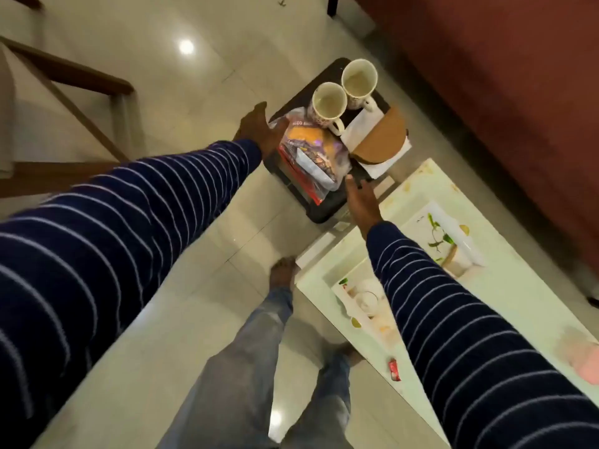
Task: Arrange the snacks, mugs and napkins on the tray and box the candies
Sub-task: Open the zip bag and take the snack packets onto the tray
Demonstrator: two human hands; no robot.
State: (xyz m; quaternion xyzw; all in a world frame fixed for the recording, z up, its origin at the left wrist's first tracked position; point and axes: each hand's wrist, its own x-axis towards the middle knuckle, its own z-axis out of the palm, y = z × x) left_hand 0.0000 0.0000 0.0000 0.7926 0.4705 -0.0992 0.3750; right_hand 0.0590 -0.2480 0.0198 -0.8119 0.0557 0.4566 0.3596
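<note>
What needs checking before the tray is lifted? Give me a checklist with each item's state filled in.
1. Left hand on the tray: at the far-left edge beside the snack packets, fingers straight, grip not closed. Not ok.
2. Right hand on the tray: at the near edge, fingers hidden. Cannot tell.
3. Mugs upright on the tray: both stand side by side at the far end. Ok.
4. Napkins on the tray: under the brown holder, a corner overhanging the right edge. Not ok.
5. Candies boxed: a red candy lies loose on the white table. Not ok.
</note>
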